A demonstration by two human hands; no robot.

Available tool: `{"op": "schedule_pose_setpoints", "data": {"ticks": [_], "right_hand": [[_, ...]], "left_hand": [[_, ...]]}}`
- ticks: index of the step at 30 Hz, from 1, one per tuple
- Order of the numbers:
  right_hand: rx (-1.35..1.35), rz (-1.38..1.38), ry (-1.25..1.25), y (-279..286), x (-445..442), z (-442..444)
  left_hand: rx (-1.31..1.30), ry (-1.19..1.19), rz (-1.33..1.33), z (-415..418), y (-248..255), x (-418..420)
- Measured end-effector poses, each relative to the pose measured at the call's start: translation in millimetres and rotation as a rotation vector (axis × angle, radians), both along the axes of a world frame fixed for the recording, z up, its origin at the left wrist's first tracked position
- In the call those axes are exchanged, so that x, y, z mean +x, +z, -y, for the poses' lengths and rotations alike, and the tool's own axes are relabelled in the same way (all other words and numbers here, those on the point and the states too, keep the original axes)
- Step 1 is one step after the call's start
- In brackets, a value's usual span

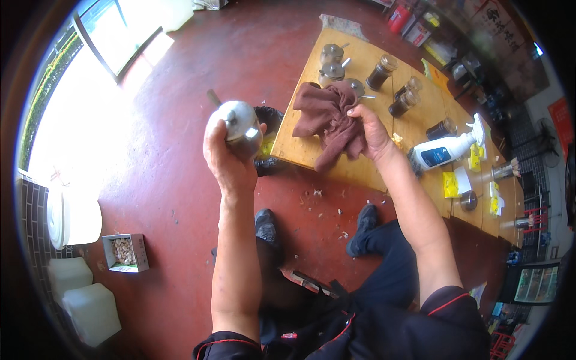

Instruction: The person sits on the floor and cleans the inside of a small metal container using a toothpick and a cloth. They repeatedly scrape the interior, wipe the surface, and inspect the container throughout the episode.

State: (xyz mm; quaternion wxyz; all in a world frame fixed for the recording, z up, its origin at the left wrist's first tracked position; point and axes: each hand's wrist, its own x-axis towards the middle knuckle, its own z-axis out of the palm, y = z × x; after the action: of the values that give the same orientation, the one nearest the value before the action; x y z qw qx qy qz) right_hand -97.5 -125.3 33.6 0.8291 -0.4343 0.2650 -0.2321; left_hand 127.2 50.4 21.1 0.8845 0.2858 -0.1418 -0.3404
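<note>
My left hand (229, 157) grips a lidded stainless-steel condiment pot (240, 130), held up left of the table corner. A spoon handle (213, 97) sticks out from under its lid. In my right hand (373, 130) is a crumpled brown cloth (330, 119), pinched between thumb and fingers above the wooden table (355, 173). Behind the cloth stand more lidded metal pots (332, 72), one of them partly covered by it. Several glass jars with dark contents (381, 73) stand farther right on the tabletop.
A white spray bottle (443, 150) lies by my right forearm, near yellow tissue packs (451, 184). Below the table corner is a bin with a black liner (269, 118). Litter scraps (317, 192) dot the red floor. At left are a small box (126, 253) and white containers (90, 310).
</note>
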Motion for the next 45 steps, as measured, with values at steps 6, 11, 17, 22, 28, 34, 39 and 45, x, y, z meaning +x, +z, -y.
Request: {"op": "schedule_pose_setpoints", "data": {"ticks": [6, 11, 17, 22, 28, 34, 39, 45], "right_hand": [[-0.083, 0.035, -0.133, 34.3, -10.3, -8.0], [-0.174, 0.119, -0.202, 73.6, -17.9, 10.4], [-0.293, 0.108, -0.246, 111.3, -19.1, 64.7], [-0.467, 0.164, -0.378, 127.7, -23.6, 177.5], [-0.684, -0.183, -0.777, 137.4, 0.4, 263.6], [-1.063, -0.94, -0.939, 113.1, 10.9, 316.6], [-0.964, -0.495, -0.958, 85.4, 26.3, 316.5], [-0.56, -0.167, -0.388, 57.3, 19.7, 225.5]], "left_hand": [[0.008, -0.003, 0.001, 0.6, 0.8, -4.1], [0.008, -0.038, 0.015, 0.6, -5.0, -0.7], [0.0, -0.041, -0.011, 0.4, -7.3, -3.8], [0.039, -0.03, -0.039, 6.1, -12.1, -9.5], [0.134, -0.012, -0.09, 11.0, -18.1, -3.1], [0.192, -0.126, -0.037, 25.6, -14.9, -5.5], [0.209, -0.089, -0.064, 29.0, -20.1, 0.4], [0.233, -0.111, -0.036, 30.5, -16.0, -2.9]]}}
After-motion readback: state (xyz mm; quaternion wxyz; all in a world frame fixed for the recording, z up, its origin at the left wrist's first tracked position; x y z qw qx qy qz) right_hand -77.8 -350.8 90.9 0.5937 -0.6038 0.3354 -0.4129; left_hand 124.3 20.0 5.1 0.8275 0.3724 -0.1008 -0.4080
